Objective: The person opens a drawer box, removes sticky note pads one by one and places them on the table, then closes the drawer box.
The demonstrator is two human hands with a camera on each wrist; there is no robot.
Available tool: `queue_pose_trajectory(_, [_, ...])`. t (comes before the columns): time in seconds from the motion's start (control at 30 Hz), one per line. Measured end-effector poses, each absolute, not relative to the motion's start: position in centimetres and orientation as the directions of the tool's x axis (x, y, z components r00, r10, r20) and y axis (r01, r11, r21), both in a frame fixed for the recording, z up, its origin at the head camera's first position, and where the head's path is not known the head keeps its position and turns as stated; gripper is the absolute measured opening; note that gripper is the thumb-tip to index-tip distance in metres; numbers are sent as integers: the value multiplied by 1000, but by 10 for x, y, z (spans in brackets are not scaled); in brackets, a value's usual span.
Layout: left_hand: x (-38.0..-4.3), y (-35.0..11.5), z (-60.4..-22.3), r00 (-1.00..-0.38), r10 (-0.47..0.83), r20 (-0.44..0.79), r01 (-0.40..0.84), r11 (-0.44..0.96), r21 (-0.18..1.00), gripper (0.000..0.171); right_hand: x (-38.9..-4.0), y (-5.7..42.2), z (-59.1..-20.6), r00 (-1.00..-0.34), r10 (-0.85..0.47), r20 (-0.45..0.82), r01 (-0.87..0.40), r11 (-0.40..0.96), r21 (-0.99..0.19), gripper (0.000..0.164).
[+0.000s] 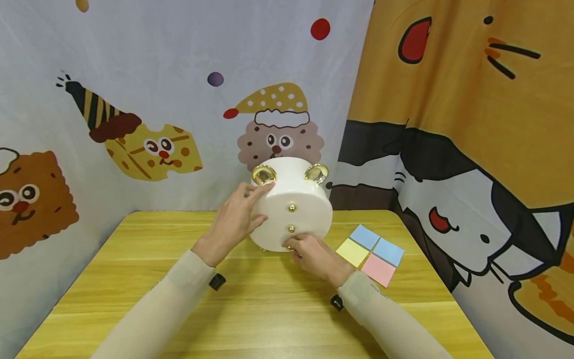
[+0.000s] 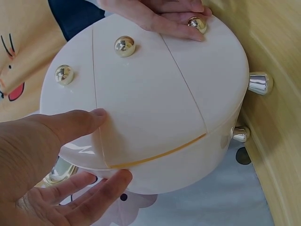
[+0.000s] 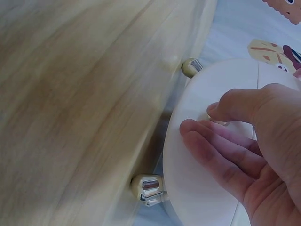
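A white, rounded drawer box (image 1: 309, 207) with gold ears and short gold feet stands on the table. Three gold knobs run down its front, the middle knob (image 2: 125, 46) among them, and thin seams divide the drawer fronts. My left hand (image 1: 234, 219) holds the box's left side, thumb on the front and fingers around the edge. With thumb and fingers, my right hand (image 1: 316, 255) pinches the lowest knob (image 2: 197, 24), which the hand partly covers in the right wrist view. An orange line edges the middle drawer front in the left wrist view.
Blue, yellow and pink paper squares, the pink one (image 1: 378, 270) nearest, lie right of the box on the wooden table (image 1: 251, 319). Behind the table hangs a cartoon-printed curtain (image 1: 175, 45), with an orange one at the right.
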State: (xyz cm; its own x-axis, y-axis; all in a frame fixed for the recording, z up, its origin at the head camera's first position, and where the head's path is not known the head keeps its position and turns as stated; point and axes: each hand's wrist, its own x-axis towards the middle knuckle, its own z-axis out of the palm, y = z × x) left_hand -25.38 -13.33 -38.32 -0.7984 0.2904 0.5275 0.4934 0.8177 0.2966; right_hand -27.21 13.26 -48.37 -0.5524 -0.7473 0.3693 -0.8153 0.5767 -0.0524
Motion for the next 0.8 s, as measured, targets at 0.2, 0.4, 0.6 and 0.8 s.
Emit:
queue_pose_trajectory(0.2, [-255, -134, -384, -789, 298, 537, 504, 814, 289, 89, -270, 136, -483, -548, -755, 360, -820, 570, -50, 32])
queue_pose_trajectory(0.4, [-255, -137, -387, -795, 306, 524, 504, 813, 291, 91, -266, 143, -486, -551, -762, 340, -820, 570, -52, 41])
queue_pose_trajectory(0.6, [-255, -140, -388, -797, 303, 523, 504, 810, 299, 89, -258, 153, -483, -563, -734, 380, -809, 583, -73, 45])
queue_pose_trajectory(0.8, [-253, -144, -391, -797, 296, 527, 499, 814, 297, 89, -248, 168, -475, -579, -709, 403, -797, 597, -93, 49])
